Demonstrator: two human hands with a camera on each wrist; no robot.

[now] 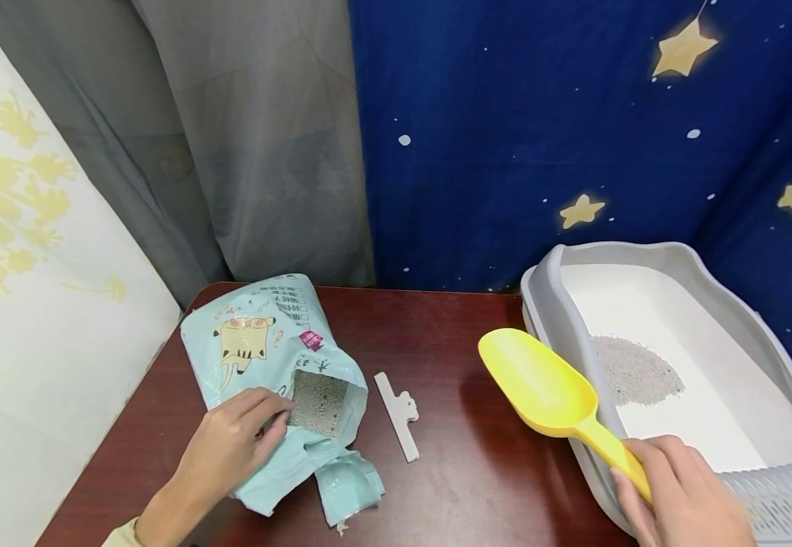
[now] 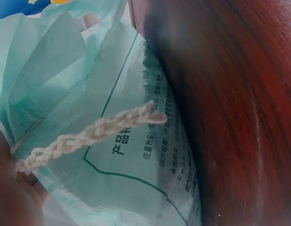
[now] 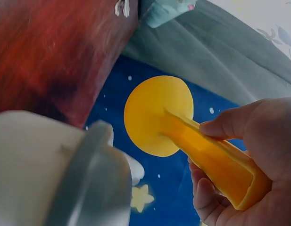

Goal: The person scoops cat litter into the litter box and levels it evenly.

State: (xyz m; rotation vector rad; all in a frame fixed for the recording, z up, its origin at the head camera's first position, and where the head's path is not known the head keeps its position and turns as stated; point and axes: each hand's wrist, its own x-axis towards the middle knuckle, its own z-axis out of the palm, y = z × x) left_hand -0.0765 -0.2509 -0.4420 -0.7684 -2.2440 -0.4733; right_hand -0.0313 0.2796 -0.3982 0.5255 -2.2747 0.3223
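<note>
On the left of the table lies a pale blue cat litter bag (image 1: 279, 327) with a cartoon cat on it, its torn opening showing grey litter (image 1: 318, 403). My left hand (image 1: 241, 433) pinches the bag's edge beside that opening; in the left wrist view only part of the hand (image 2: 15, 197) shows at the lower left. My right hand (image 1: 686, 486) grips a yellow scoop (image 1: 542, 380) by its handle, the bowl over the table near the litter box's left wall. No litter shows in the bowl. Seen from the right wrist, fingers and thumb wrap the handle (image 3: 220, 165).
A grey and white litter box (image 1: 580, 334) stands at the right with a small patch of litter (image 1: 635, 371) inside. Between bag and box lies a white clip (image 1: 399, 416). A torn bag flap (image 1: 349, 486) hangs toward the front. Curtains (image 1: 450, 152) close off the back.
</note>
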